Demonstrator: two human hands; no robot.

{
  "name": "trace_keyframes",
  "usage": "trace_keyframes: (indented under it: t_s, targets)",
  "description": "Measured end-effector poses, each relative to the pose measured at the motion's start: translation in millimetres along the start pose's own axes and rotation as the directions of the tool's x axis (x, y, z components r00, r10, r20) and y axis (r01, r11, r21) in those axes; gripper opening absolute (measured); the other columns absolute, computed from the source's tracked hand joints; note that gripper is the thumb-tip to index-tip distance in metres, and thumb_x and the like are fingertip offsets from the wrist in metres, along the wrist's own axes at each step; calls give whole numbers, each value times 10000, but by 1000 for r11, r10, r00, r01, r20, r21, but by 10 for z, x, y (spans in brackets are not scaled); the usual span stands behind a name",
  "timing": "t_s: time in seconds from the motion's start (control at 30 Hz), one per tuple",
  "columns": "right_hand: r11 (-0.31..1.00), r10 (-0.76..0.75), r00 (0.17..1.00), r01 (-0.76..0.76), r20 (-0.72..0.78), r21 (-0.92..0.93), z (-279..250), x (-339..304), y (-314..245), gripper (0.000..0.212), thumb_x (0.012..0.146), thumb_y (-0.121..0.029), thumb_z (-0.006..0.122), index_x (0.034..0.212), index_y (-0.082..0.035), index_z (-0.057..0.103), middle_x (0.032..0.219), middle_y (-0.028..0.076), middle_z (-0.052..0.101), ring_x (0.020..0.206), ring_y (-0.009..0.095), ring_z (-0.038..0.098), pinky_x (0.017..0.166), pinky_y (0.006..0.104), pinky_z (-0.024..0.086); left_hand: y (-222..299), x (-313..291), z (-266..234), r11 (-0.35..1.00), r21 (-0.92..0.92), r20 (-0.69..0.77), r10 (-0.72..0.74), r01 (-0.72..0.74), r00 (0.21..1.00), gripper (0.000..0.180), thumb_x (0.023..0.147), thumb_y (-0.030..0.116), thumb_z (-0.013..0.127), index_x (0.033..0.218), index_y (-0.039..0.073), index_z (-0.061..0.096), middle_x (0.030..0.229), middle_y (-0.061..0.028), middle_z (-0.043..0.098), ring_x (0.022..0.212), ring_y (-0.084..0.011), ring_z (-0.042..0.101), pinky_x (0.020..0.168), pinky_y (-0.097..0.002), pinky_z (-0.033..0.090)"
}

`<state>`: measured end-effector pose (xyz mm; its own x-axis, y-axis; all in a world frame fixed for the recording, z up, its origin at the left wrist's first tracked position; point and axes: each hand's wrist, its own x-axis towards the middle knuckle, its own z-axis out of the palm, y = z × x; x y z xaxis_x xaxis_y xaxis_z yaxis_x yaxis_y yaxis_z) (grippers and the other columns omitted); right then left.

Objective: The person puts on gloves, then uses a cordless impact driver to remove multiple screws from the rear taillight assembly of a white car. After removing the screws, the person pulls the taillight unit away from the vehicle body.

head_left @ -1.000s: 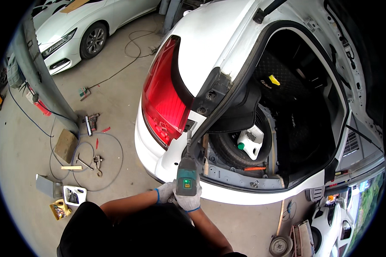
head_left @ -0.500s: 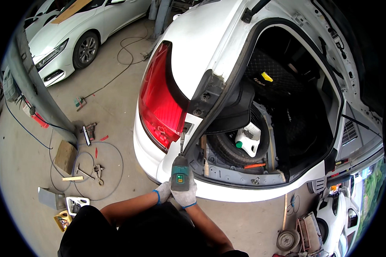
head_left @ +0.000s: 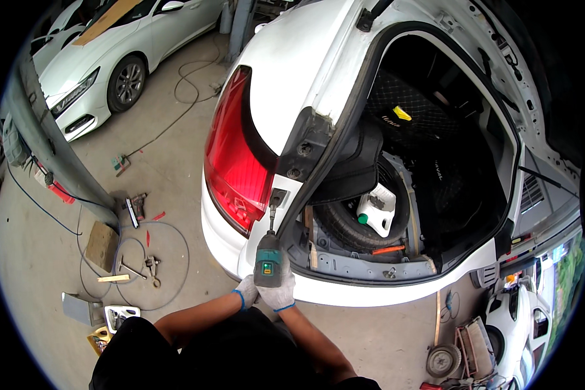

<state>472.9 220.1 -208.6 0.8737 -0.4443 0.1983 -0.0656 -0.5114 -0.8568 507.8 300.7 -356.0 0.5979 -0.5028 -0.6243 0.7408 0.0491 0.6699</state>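
Note:
A dark green and black cordless driver (head_left: 268, 265) points away from me, its long socket bit (head_left: 272, 218) reaching a small dark bracket (head_left: 278, 196) beside the tail light. My right hand (head_left: 279, 294), in a white glove with a blue cuff, is closed round the driver's grip, which its body hides. Against the grip's left side my left hand (head_left: 247, 290), gloved alike, is closed too; its fingertips are hidden. The red tail light (head_left: 237, 159) sits in the rear corner of a white car (head_left: 286, 71), left of the open boot.
In the boot lie a spare tyre (head_left: 335, 227), a white jug (head_left: 377, 211) with a green cap and an orange-handled tool (head_left: 389, 249). At left, a grey post (head_left: 71, 156), a hose (head_left: 187, 253) and tools are on the floor. Another white car (head_left: 104, 71) stands beyond.
The view has shifted slightly, so the car and driver appear a little further left. Both hands keep their hold, and the bit stays at the bracket.

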Motion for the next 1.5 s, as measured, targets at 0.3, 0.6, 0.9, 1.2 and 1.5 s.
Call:
trace_keyframes:
  t_s: [0.3,0.6,0.9,1.2,1.5]
  targets:
    - [996,83,991,-86,108,23,61,8,58,890,707,-302,793,1439,-116,322,1103,167,667,988,344,669,859,412,537,-343,278,-172,976,-83,-136,187,-199,973,403,971,396,472,834,57,643,589,-56,555,409,-148,449,367,-312,326]
    - [999,-2,1000,3,15,-48,58,-5,63,871,706,-338,775,1412,-89,330,1033,183,671,908,386,668,796,456,543,-129,30,-129,960,191,-32,216,-207,976,294,941,290,522,825,49,643,587,-45,544,421,-148,464,374,-311,333]
    - [999,15,999,-14,37,-31,27,-1,24,858,716,-362,765,1416,-100,342,1070,196,662,933,393,661,822,455,535,5,-110,-70,946,301,6,121,-118,993,291,944,268,525,801,42,639,584,-39,542,424,-146,484,375,-319,347]
    - [1000,3,995,-4,105,6,-69,-206,207,901,708,-281,795,1443,-58,325,1204,143,634,1074,296,644,910,370,516,-303,-45,210,937,-114,-87,321,-329,943,229,967,211,497,874,53,634,600,-17,547,459,-107,479,405,-310,369]
    - [999,-30,998,28,58,28,-120,-49,7,783,715,-247,784,1374,-61,404,1101,133,662,971,288,673,849,374,538,-94,7,43,982,53,32,181,-183,983,276,954,261,503,827,45,617,572,-33,523,429,-141,468,377,-320,345]
